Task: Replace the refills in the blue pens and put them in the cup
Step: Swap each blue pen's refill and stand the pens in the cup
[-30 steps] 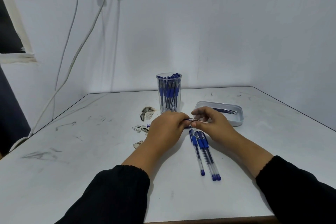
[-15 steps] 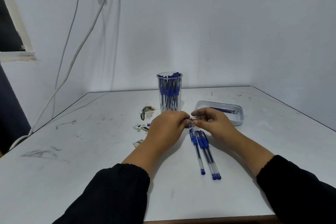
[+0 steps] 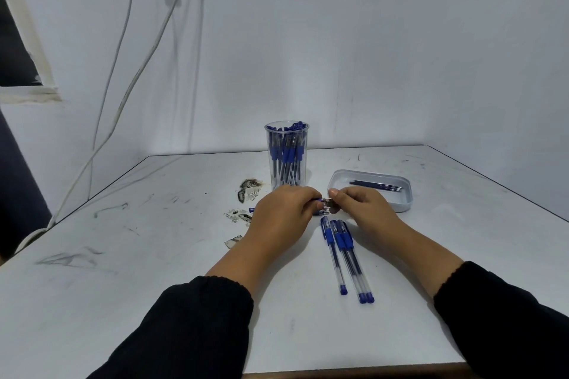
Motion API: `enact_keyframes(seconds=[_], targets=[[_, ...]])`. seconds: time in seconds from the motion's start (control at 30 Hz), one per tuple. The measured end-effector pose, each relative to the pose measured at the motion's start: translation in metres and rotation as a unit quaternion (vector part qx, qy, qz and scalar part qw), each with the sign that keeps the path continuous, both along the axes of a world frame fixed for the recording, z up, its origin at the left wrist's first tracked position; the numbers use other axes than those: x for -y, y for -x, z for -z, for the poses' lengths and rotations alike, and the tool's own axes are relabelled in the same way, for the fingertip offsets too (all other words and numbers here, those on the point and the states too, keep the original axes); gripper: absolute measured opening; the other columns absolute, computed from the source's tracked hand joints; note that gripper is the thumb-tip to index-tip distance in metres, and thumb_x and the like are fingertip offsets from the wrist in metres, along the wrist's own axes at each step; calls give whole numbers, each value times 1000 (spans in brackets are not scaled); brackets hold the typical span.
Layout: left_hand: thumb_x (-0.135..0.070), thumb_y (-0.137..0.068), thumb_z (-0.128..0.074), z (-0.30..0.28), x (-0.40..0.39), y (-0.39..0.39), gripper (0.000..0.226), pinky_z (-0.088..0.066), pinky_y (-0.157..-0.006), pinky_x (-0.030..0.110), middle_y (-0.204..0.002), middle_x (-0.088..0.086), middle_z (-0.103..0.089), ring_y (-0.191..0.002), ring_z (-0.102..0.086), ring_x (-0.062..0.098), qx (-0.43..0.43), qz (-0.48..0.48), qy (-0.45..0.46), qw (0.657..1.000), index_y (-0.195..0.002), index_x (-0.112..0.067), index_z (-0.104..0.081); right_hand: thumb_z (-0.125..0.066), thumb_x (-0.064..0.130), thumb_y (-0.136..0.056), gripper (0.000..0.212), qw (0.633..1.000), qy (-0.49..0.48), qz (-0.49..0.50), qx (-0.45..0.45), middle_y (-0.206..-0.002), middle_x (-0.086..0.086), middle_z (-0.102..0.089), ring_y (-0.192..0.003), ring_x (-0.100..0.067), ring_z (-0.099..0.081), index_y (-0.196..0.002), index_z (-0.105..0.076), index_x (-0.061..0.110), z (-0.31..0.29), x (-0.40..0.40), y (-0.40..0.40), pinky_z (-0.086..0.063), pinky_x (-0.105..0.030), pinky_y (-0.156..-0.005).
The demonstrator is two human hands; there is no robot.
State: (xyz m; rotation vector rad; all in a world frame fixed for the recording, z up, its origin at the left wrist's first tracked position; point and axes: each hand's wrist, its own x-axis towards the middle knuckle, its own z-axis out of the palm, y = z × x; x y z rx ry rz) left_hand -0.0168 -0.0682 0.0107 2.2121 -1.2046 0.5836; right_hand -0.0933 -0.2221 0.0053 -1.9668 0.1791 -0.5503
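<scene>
My left hand (image 3: pixel 281 212) and right hand (image 3: pixel 358 206), close together, pinch one light, stiff, slick blue pen (image 3: pixel 323 202), best gripped at its rubber sleeve, I judge.

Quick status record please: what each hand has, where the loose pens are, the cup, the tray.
left hand: grips one end of a pen
right hand: pinches the pen's other end
loose pens: three, side by side on the table, below the hands
cup: upright, clear, packed with blue pens, behind the hands
tray: white, right of the cup, holds dark refills
</scene>
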Motion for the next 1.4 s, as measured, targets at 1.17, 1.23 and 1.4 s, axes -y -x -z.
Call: enact_keyframes(seconds=[1.17, 1.23, 1.4], targets=[[-31, -96, -49, -5, -6, -1, 23, -46, -77, 30, -101, -7, -68, -95, -56, 12, -41, -42, 14, 998, -107, -23, -67, -63, 16, -89, 18, 911, 401, 84, -49, -100, 8, -69, -105, -19, -52, -97, -77, 25, -2, 40, 1, -37, -39, -92], [-31, -96, -49, -5, -5, -1, 22, -46, -76, 29, -100, -8, -67, -95, -55, 12, -38, -41, 12, 998, -107, -23, -66, -61, 16, -91, 19, 908, 411, 74, -33, -101, 10, -68, -106, -17, -50, -98, -76, 26, 2, 38, 3, -29, -32, -86], [-31, -96, -49, -5, -5, 0, 22, -43, -74, 28, -100, -8, -67, -94, -54, 12, -37, -43, 2, 998, -107, -22, -66, -59, 26, -93, 18, 891, 444, 88, -21, -99, 14, -69, -106, -10, -48, -102, -74, 31, 9, 36, 2, -27, -29, -90]])
